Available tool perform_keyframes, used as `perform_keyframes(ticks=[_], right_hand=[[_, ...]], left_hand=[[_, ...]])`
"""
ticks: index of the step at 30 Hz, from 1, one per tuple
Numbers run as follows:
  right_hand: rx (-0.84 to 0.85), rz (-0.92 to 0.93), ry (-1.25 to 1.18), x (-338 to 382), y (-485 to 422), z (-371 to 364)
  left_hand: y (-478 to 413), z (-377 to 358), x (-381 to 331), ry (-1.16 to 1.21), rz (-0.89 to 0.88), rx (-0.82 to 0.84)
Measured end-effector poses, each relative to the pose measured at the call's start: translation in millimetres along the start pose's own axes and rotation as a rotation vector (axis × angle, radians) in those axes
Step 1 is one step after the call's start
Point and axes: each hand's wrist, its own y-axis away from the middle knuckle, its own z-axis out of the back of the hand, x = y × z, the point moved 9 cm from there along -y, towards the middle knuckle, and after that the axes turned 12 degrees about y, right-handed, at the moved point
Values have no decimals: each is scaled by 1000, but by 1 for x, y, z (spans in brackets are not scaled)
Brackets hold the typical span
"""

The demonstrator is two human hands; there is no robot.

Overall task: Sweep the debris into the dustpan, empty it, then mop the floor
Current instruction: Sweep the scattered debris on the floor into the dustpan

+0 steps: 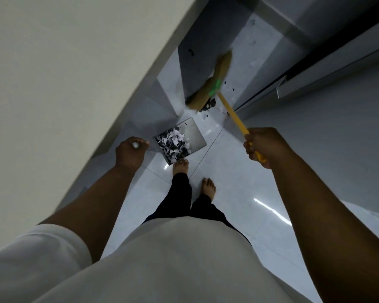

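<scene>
At the top of the yellow broom handle [232, 114] my right fingers [248, 147] wrap tight, angling the bristles [214, 79] behind the loose debris [210, 103] to drag it toward the dustpan [197, 136]. My left fingers [140, 142] curl round what looks like the upright dustpan handle [135, 145], steadying the scrap-filled pan on the floor [228, 171].

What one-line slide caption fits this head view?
Right hand sweeps the broom toward a scrap-filled dustpan held by the left hand.
</scene>
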Motion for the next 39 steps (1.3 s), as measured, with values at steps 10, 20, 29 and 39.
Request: perform_keyframes(ticks=[10,20,29,39], right_hand=[[17,183,-141,87,-20,-10],[167,55,-453,179,-148,-73],[109,-180,-453,89,-101,-54],[146,16,-605,86,-22,-28]], left_hand=[[-9,-2,-2,-26,-5,-13],[-9,-5,0,-52,-63,-22],[-7,-26,-17,-141,-132,11],[-17,-42,-47,-195,-166,46]])
